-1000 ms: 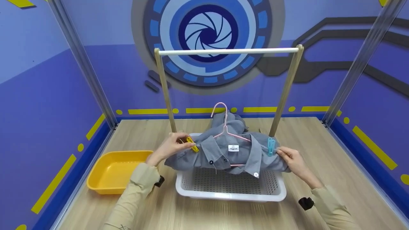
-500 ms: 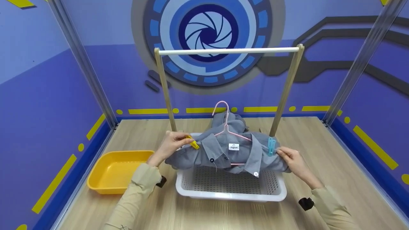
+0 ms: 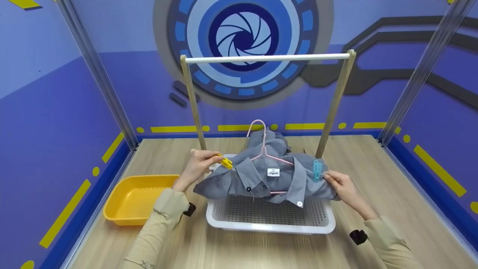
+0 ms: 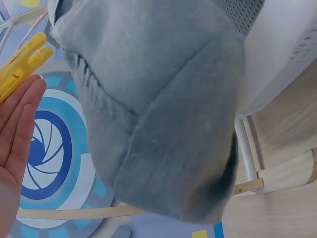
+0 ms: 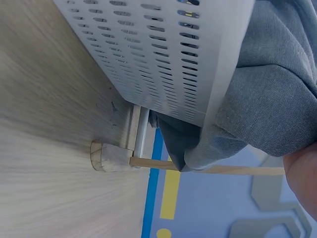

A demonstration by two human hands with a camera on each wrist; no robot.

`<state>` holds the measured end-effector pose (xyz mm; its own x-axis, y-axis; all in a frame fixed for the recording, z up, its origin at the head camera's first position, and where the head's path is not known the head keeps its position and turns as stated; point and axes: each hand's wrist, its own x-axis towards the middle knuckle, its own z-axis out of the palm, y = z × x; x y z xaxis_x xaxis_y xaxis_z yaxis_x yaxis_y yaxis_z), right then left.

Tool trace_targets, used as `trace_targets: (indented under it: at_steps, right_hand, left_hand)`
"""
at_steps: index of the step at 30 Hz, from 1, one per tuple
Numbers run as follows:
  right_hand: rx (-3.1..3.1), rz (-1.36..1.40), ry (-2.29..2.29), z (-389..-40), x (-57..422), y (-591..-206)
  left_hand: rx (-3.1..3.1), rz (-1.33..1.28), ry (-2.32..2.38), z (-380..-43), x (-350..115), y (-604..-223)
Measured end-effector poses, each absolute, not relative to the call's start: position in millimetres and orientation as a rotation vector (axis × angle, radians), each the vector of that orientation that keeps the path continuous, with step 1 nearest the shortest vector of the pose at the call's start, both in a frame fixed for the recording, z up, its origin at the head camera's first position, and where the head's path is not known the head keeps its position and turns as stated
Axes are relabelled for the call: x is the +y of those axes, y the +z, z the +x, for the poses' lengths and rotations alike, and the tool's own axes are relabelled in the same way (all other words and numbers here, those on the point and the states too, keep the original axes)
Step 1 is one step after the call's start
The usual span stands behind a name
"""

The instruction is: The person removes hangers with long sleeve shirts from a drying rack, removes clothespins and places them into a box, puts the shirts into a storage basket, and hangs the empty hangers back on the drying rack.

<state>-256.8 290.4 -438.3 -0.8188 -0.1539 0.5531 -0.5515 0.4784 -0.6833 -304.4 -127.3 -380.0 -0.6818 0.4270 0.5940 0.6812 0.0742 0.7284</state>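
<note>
A grey button shirt (image 3: 218,183) lies over the back of a white perforated basket (image 3: 270,227), with a pink hanger (image 3: 264,140) inside its collar. Between thumb and fingers, my left hand (image 3: 198,167) pinches a yellow clothespin (image 3: 226,162) by the shirt's left shoulder. In the left wrist view, the tips of that clothespin (image 4: 34,52) stand apart from the cloth. A blue clothespin (image 3: 317,171) sits on the right shoulder. Just beside it, my right hand (image 3: 343,185) pinches the shirt's fabric; the right wrist view shows only the edge of this hand (image 5: 304,178).
Behind the basket stands a wooden rack with a white crossbar (image 3: 269,58). To the left, a yellow plastic tray (image 3: 140,201) rests on the wooden table (image 3: 239,250). Purple walls enclose the back and sides.
The left hand has drawn the yellow clothespin up and off the shirt's left shoulder, turning it slightly. The right hand keeps its hold at nearly the same place.
</note>
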Motion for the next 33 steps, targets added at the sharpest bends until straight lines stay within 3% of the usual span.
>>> trace_targets:
  at_steps: [9, 33]
  right_hand:
    - [-2.335, 0.573, 1.287, -256, 290, -437]
    - [-2.326, 0.574, 1.325, -256, 290, -438]
  left_hand:
    - [-2.157, -1.017, -1.414, -302, -127, -380]
    - [-2.164, -0.829, -1.469, -304, -148, -390]
